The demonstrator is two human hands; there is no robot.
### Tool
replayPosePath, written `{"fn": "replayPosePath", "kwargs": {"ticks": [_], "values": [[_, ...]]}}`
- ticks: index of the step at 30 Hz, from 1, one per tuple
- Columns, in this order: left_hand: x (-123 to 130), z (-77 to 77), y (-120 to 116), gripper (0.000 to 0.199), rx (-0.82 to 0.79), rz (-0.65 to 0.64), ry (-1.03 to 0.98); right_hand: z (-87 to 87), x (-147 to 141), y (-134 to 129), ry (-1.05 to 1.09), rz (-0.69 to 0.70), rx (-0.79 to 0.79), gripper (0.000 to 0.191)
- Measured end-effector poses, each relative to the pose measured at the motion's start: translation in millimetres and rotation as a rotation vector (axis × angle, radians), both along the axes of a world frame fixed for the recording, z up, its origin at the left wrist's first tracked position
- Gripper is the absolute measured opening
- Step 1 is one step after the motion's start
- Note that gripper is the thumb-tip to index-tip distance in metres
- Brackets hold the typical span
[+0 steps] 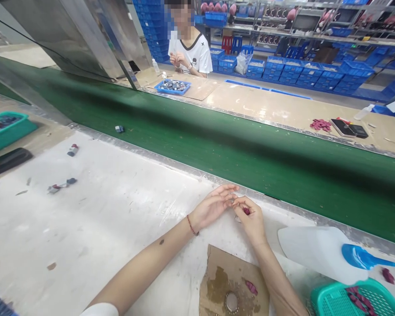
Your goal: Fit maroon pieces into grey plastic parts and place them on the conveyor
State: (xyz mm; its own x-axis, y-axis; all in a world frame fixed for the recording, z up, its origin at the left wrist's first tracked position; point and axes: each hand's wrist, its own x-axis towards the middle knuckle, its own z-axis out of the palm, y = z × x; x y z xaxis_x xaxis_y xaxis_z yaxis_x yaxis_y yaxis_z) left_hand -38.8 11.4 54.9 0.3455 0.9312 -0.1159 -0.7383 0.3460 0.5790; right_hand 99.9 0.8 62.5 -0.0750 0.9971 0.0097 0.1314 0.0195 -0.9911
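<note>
The right hand [254,221] is pinching a red piece [246,211]; the left hand [210,211] (fingers loosely spread) is perhaps steadying beside it.

White worktop [118,219] bare left of cardboard [213,294]; bottle [311,248], seemingly upright-sided basket [319,296] block right.

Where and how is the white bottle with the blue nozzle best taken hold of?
Probably around the middle of its white body, from above. The bottle appears to lie on its side, this part broad and rounded; the blue nozzle is slimmer, and the green basket crowds the near side.
</note>
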Motion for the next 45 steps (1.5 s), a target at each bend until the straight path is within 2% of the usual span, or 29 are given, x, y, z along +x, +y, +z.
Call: {"fn": "replayPosePath", "kwargs": {"ticks": [7,12,18,38,45], "values": [[-3.2,-2.6,1.2,0.032,-0.145,0.020,-0.078,-3.6,-4.6,-3.4,-0.001,-0.019,0.029,0.017],[-6.6,-6.8,2.7,0.033,-0.164,0.043,-0.033,-4.9,-3.4,-6.2,-0.022,-0.030,0.056,0.023],[-5.8,-5.3,2.4,0.037,-0.182,0.067,-0.033,-5.9,-3.3,-7.8,-0.077,-0.049,0.095,0.016],[-1.5,-6.4,0.0,0.041,-0.096,-0.008,0.039,-11.7,-2.5,-14.7,-0.355,-0.170,0.267,0.020],[0.0,-6.7,-1.2,0.038,-0.028,0.017,0.112,-10.8,-1.6,-15.8,-0.428,-0.190,0.304,0.018]]}}
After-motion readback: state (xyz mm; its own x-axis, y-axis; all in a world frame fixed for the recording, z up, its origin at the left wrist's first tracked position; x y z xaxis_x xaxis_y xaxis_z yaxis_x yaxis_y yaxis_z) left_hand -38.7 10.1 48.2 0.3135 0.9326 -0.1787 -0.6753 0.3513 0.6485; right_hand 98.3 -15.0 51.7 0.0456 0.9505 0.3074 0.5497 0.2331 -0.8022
